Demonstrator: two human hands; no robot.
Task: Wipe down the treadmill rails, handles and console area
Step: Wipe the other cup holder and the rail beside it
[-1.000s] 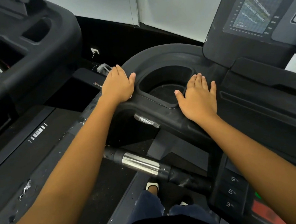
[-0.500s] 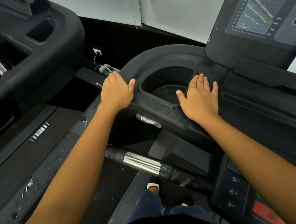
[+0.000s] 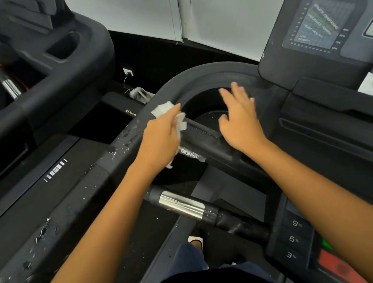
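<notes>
A: Landmark taken: the cup well (image 3: 202, 107), sunk in the black console tray (image 3: 208, 74). What is logged around it, biggest first?

B: A second treadmill (image 3: 63, 69) is noted well left of the well, beyond a dark gap. The side rail (image 3: 76, 199) is seen running from the well's left rim down and to the left, flecked with white specks and droplets. The display panel (image 3: 320, 23) is set up and right of the well, tilted, with a heart-rate chart printed on it.

A: And the handle?

B: A chrome-banded handle (image 3: 182, 205) is recorded below the well, lying crosswise, touched by neither hand.

A: Hands?

B: The left hand (image 3: 160, 139) is laid on the well's left rim, fingers (image 3: 173, 111) extended rather than curled. A white wipe (image 3: 163, 108) is pressed flat beneath it, its edges showing past the fingertips and under the wrist. The right hand (image 3: 241, 121) is held over the well's right side, fingers spread and released, nothing grasped. It is motion-blurred, so contact with the rim cannot be told.

A: Smallest item?

B: A keypad (image 3: 292, 238) marked 9, 6, 3 is noted below and right of the well.
</notes>
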